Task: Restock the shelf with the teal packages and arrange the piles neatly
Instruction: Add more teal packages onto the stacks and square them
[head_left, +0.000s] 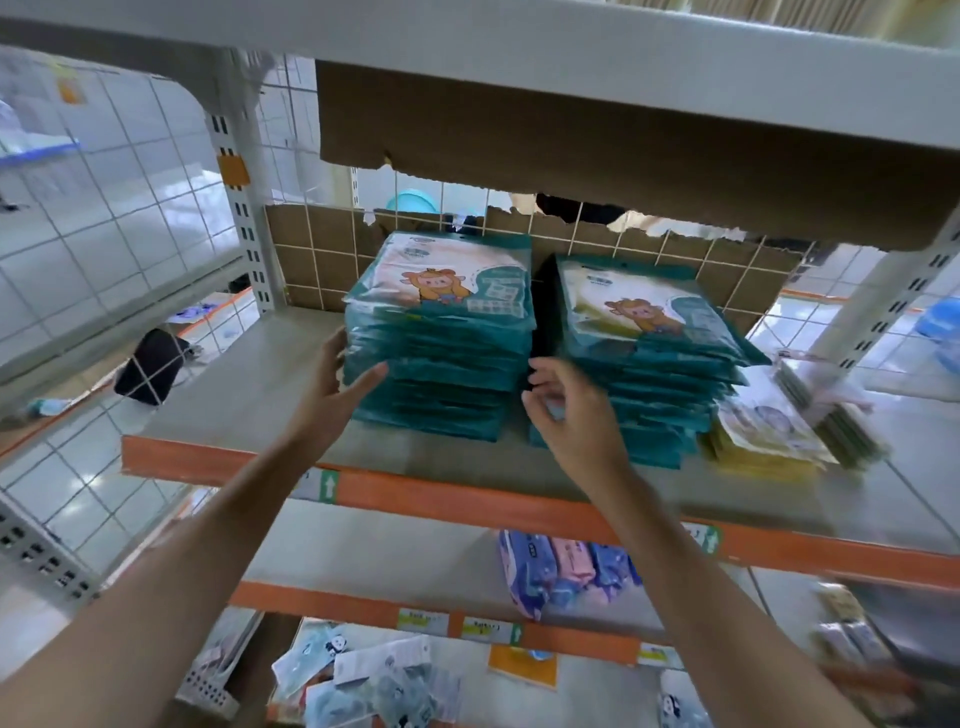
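Two piles of teal packages (644, 312) stand mid-frame on the shelf (234, 395), the left pile (441, 374) and the right pile (654, 395), with a narrow gap between them. Bare board lies open toward the left of the frame. Yellow packs (769, 447) lie just beside the right pile, and cardboard (571, 156) hangs low above. The left hand (332, 389) has a wide grip, fingers straight against the left pile's side. The right hand (571, 415) is at the gap, its grip loosely curled and holding nothing.

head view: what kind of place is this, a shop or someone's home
Most likely a shop aisle or stockroom: slotted metal racking with orange-edged shelves, label tags along the edges, and two piles of identical teal packages, with other wrapped goods below.
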